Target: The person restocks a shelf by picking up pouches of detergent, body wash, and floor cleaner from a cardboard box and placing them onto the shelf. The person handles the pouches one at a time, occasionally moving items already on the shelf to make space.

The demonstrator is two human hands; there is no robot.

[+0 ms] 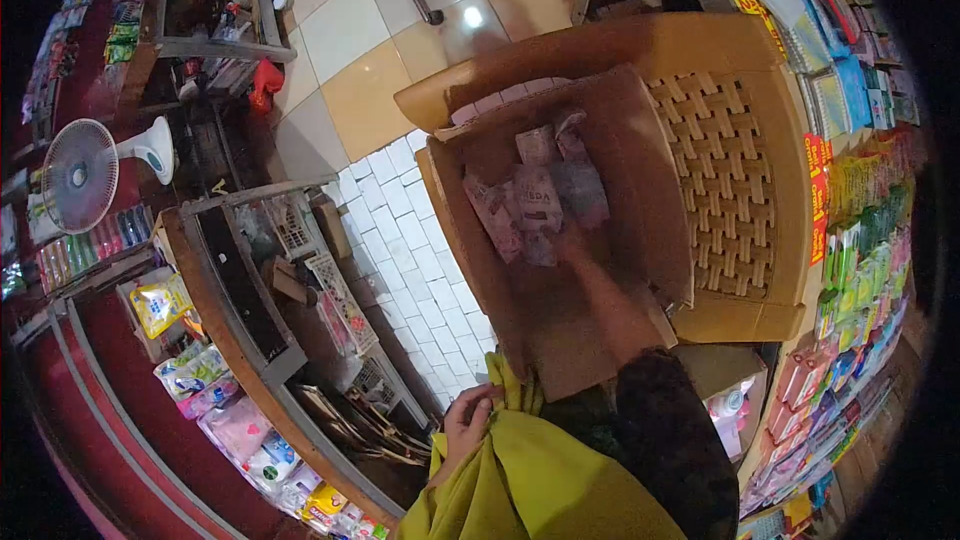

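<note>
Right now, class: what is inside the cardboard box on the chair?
The cardboard box holds several pinkish packets. The right hand reaches among them, blurred. Anything beneath the packets is covered.

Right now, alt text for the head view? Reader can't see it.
Seen from above in a shop, the person's right hand reaches into an open cardboard box of pinkish packets standing on a tan plastic chair. The left hand grips yellow cloth. Stocked shelves and a white fan surround them.
</note>
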